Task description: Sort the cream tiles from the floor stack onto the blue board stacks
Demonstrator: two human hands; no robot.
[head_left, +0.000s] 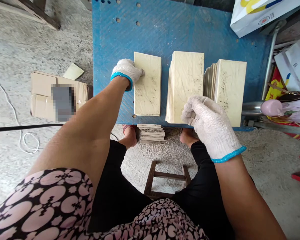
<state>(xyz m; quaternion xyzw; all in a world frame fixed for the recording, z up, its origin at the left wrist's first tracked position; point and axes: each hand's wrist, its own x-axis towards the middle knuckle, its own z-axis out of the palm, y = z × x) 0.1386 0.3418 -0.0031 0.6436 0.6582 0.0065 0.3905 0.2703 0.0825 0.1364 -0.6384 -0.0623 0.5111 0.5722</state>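
My left hand [127, 71], in a white knitted glove with a blue cuff, grips the left edge of a cream tile [147, 86], thumb on its top face. This tile lies on a low pile at the left. A taller stack of the same tiles [187, 73] stands in the middle, leaning slightly. My right hand [207, 120], gloved alike, is over the near right part of that stack, fingers curled together, with nothing visible in them. To its right is another tile stack [231, 90], its layered left side showing. The tiles have faint veins and dark specks.
The stacks rest on a blue table [185, 30]. Below its near edge is another tile pile [151, 133], beside a wooden stool [167, 175]. A cardboard box [43, 86] sits at left on the floor. Paper bags [255, 16] and a pink-capped flask [270, 108] are at right.
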